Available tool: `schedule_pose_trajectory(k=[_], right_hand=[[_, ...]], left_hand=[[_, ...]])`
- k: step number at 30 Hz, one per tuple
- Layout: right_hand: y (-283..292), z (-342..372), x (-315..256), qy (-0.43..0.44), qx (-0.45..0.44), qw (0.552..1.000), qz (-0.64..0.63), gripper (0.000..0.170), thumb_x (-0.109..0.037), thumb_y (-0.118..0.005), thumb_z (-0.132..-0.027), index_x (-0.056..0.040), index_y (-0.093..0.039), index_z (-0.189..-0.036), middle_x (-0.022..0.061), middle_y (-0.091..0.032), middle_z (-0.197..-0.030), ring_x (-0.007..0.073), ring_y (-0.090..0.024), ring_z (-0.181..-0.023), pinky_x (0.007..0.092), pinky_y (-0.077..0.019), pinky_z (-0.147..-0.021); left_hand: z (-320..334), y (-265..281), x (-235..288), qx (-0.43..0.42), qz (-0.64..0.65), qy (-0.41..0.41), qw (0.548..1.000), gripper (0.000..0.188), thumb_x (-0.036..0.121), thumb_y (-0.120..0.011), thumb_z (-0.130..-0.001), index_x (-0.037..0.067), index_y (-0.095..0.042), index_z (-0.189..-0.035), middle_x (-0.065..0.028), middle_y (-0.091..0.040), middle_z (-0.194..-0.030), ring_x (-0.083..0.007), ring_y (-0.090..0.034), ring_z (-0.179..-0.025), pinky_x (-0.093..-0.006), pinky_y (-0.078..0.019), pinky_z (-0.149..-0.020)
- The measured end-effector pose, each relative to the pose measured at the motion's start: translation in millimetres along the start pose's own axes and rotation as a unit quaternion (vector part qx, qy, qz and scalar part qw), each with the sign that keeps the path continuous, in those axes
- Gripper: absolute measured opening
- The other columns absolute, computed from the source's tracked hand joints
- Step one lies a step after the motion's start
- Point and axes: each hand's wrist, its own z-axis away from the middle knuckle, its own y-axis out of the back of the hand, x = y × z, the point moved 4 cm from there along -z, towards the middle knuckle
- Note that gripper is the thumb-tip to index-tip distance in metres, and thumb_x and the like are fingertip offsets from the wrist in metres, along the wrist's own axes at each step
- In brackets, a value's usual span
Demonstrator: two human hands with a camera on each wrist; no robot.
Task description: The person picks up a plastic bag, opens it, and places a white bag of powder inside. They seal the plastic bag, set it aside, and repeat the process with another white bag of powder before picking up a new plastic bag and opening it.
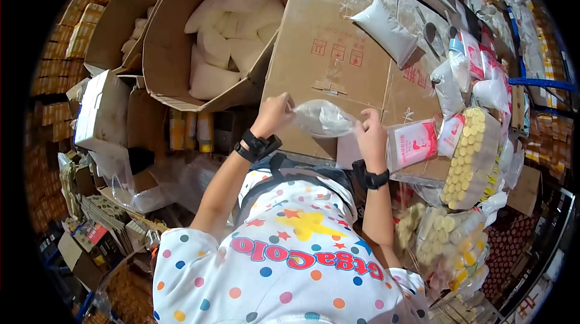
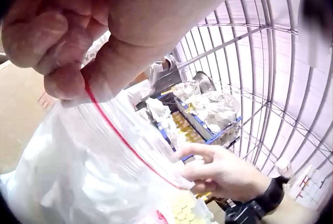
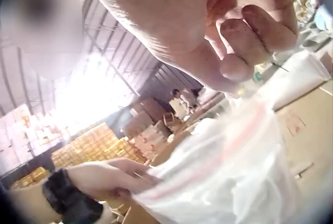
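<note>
A clear plastic bag with white contents is stretched between both hands above the cardboard. My left hand pinches one upper corner; in the left wrist view its thumb and fingertips meet at the end of the bag's red seal line. At the opposite corner my right hand pinches the bag between thumb and fingers, also seen across the bag in the left wrist view. The right wrist view shows the bag blurred below the right hand.
A filled white bag lies on the cardboard beyond the hands. To the left stands a large open carton of pale bags. At the right are a pink-and-white packet, spoons and a bag of round yellowish pieces.
</note>
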Motion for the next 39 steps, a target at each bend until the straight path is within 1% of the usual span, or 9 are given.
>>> schedule_pose_trajectory(k=[4,6,8,9,21,24,29,35,39], right_hand=[[5,5,-53,0.134,-0.078,0.979,-0.130,0.018,-0.007,-0.058,-0.087,-0.0014,-0.064,-0.103,0.0221,-0.067,-0.084,0.0382,-0.067,-0.080,0.0434,-0.0525,-0.072],[-49,3,-57,0.287,-0.144,0.947,0.005,0.022,-0.007,-0.049,-0.088,0.0026,-0.063,-0.102,0.0247,-0.067,-0.094,0.0407,-0.066,-0.083,0.0453,-0.0533,-0.075],[-100,3,-45,0.210,-0.369,0.899,0.104,0.026,-0.006,-0.045,-0.086,0.0050,-0.064,-0.100,0.0262,-0.066,-0.097,0.0418,-0.065,-0.086,0.0474,-0.0530,-0.078],[-115,5,-35,0.225,-0.356,0.902,0.099,0.026,-0.007,-0.046,-0.086,0.0047,-0.064,-0.100,0.0261,-0.066,-0.097,0.0415,-0.065,-0.087,0.0476,-0.0529,-0.078],[-47,4,-16,0.300,-0.327,0.854,0.272,0.042,-0.032,-0.072,-0.079,0.0020,-0.065,-0.102,0.0160,-0.066,-0.101,0.0311,-0.064,-0.098,0.0414,-0.0508,-0.084],[-6,15,-31,0.316,-0.280,0.861,0.282,0.034,-0.017,-0.074,-0.074,-0.0039,-0.066,-0.104,0.0127,-0.061,-0.106,0.0313,-0.058,-0.106,0.0439,-0.0487,-0.082],[20,9,-9,0.318,-0.114,0.905,0.260,0.034,-0.013,-0.073,-0.075,-0.0127,-0.068,-0.109,0.0132,-0.050,-0.122,0.0328,-0.047,-0.114,0.0449,-0.0454,-0.082],[4,-12,16,0.381,-0.147,0.887,0.218,0.018,-0.013,-0.070,-0.076,-0.0094,-0.066,-0.093,0.0047,-0.060,-0.096,0.0247,-0.057,-0.096,0.0378,-0.0466,-0.079],[9,-14,12,0.397,-0.155,0.872,0.242,0.013,-0.010,-0.068,-0.077,-0.0062,-0.064,-0.088,0.0046,-0.060,-0.088,0.0241,-0.058,-0.092,0.0372,-0.0469,-0.076]], left_hand=[[5,-3,2,-0.037,0.025,0.023,0.999,0.020,0.003,-0.066,-0.073,-0.004,-0.061,-0.090,-0.0170,-0.066,-0.070,-0.0257,-0.067,-0.065,-0.0326,-0.0519,-0.061],[3,-7,5,-0.043,0.030,-0.004,0.999,0.022,0.004,-0.067,-0.074,-0.005,-0.059,-0.092,-0.0171,-0.067,-0.070,-0.0245,-0.067,-0.064,-0.0327,-0.0515,-0.060],[0,-9,10,-0.049,0.044,-0.003,0.998,0.023,0.004,-0.067,-0.074,-0.004,-0.058,-0.093,-0.0174,-0.066,-0.070,-0.0247,-0.067,-0.064,-0.0330,-0.0512,-0.059],[-1,-9,9,-0.041,0.026,0.001,0.999,0.031,0.020,-0.076,-0.075,0.000,-0.061,-0.092,-0.0175,-0.067,-0.075,-0.0351,-0.067,-0.074,-0.0400,-0.0523,-0.067],[-3,-7,18,-0.066,-0.118,0.010,0.991,0.028,0.017,-0.073,-0.075,0.007,-0.060,-0.098,-0.0175,-0.068,-0.091,-0.0371,-0.065,-0.084,-0.0434,-0.0518,-0.069],[14,17,50,0.056,-0.151,-0.234,0.959,0.026,0.017,-0.073,-0.078,0.008,-0.060,-0.098,-0.0134,-0.063,-0.108,-0.0298,-0.061,-0.092,-0.0403,-0.0498,-0.072],[40,2,59,-0.066,-0.271,-0.443,0.852,0.035,0.030,-0.074,-0.075,0.009,-0.066,-0.101,-0.0066,-0.057,-0.124,-0.0227,-0.053,-0.116,-0.0325,-0.0432,-0.098],[28,-92,57,-0.125,-0.278,-0.376,0.875,0.083,0.025,-0.071,-0.076,0.007,-0.035,-0.149,-0.0129,-0.041,-0.150,-0.0258,-0.041,-0.137,-0.0424,-0.0375,-0.109],[10,-116,49,-0.163,-0.288,-0.351,0.876,0.063,0.018,-0.064,-0.084,0.008,-0.042,-0.143,-0.0114,-0.043,-0.147,-0.0269,-0.042,-0.135,-0.0496,-0.0418,-0.102]])
